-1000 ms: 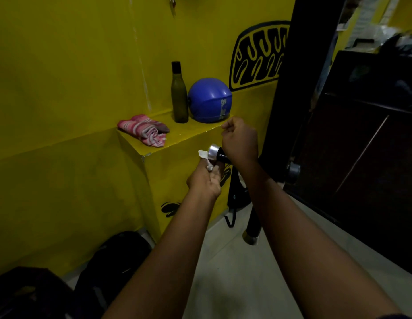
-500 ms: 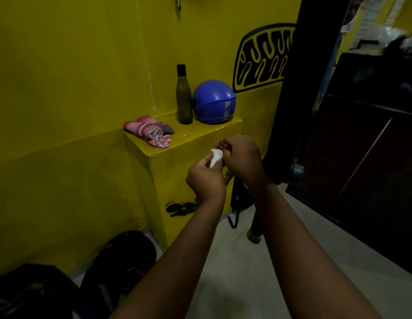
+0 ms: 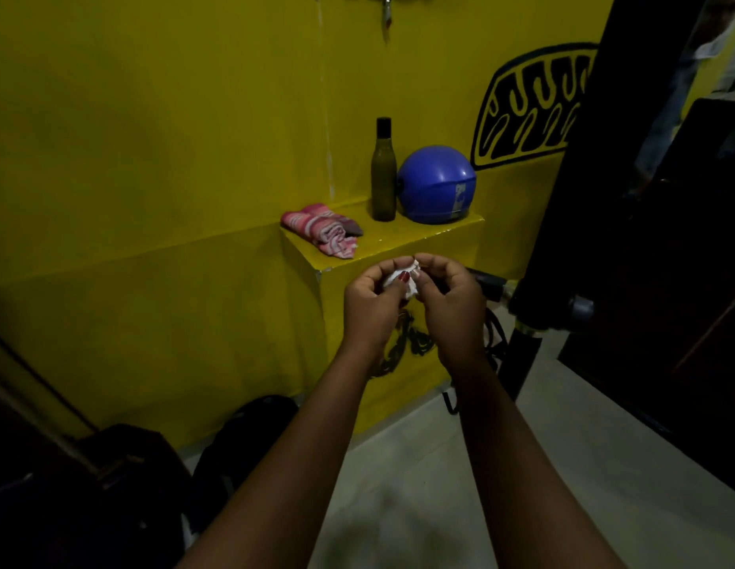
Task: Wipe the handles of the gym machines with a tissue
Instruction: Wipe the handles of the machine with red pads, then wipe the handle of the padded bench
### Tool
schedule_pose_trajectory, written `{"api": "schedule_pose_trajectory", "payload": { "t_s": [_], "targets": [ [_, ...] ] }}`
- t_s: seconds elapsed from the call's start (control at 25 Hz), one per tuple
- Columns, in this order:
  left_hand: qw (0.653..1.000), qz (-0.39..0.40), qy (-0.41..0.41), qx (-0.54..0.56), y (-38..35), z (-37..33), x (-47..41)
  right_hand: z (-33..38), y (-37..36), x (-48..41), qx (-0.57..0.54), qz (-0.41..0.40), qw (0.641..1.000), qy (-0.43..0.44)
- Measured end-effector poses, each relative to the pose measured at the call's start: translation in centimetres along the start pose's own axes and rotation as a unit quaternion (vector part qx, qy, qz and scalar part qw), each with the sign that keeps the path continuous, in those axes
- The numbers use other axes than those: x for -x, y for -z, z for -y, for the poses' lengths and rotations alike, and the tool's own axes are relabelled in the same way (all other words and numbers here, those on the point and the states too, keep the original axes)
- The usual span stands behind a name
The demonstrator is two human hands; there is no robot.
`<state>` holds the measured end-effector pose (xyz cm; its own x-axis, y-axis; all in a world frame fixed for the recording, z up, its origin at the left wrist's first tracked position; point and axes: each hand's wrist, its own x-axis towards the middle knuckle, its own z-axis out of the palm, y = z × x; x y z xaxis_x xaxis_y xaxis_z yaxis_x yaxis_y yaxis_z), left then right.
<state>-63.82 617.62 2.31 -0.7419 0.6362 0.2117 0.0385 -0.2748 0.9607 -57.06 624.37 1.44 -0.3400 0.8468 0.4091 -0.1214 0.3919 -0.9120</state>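
A white tissue (image 3: pixel 394 279), soft and crumpled into a small irregular wad, sits between both hands in front of the edge of a glossy yellow ledge (image 3: pixel 419 244). It is bunched too tightly to show a clear long axis. The left hand (image 3: pixel 369 305) has its fingers curled round the wad's left side, and a red-painted thumbnail lies across the front of the paper. The right hand (image 3: pixel 452 301) pinches the right side with thumb and bent fingertips, the other fingers folded into the palm. Both forearms reach up from the bottom of the view, wrists nearly level and knuckles facing the camera. Just beyond the right hand a dark, round handle (image 3: pixel 486 281) pokes out, its length running sideways towards the black machine frame (image 3: pixel 562 240) on the right; neither hand touches it. On the ledge lie a folded pink striped cloth (image 3: pixel 322 230), a tall, slim dark bottle (image 3: pixel 383 174) standing upright and, touching it, a smooth blue helmet (image 3: pixel 437 184).
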Motion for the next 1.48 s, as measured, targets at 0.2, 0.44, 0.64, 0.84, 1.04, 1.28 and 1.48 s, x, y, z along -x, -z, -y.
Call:
{"api": "schedule_pose_trajectory", "payload": {
  "t_s": [0.2, 0.44, 0.64, 0.84, 1.04, 1.28, 1.48],
  "targets": [
    [0.997, -0.064, -0.033, -0.033, 3.3, -1.3, 3.4, 1.5, -1.8, 3.1, -0.147, 0.081, 0.981, -0.098],
    [0.976, -0.196, -0.054, -0.077, 5.3, -2.3, 12.4, 3.8, 0.0, 10.0, -0.197, 0.258, 0.941, -0.093],
    [0.937, -0.320, -0.035, -0.139, 6.8, -3.5, 23.8, 5.9, 2.4, 18.8, -0.182, 0.388, 0.899, -0.091],
    [0.889, -0.431, 0.025, -0.154, 9.7, -6.5, 36.5, 10.1, 3.2, 29.0, -0.270, 0.487, 0.814, -0.167],
    [0.833, -0.532, 0.014, -0.150, 11.0, -11.9, 51.4, 16.5, 4.5, 41.8, -0.297, 0.596, 0.721, -0.194],
    [0.730, -0.672, -0.016, -0.123, 13.1, -18.2, 72.4, 25.0, 7.3, 61.0, -0.253, 0.754, 0.585, -0.159],
    [0.634, -0.765, -0.034, -0.111, 14.0, -22.9, 91.2, 33.5, 12.8, 77.5, -0.279, 0.808, 0.503, -0.130]
  ]
}}
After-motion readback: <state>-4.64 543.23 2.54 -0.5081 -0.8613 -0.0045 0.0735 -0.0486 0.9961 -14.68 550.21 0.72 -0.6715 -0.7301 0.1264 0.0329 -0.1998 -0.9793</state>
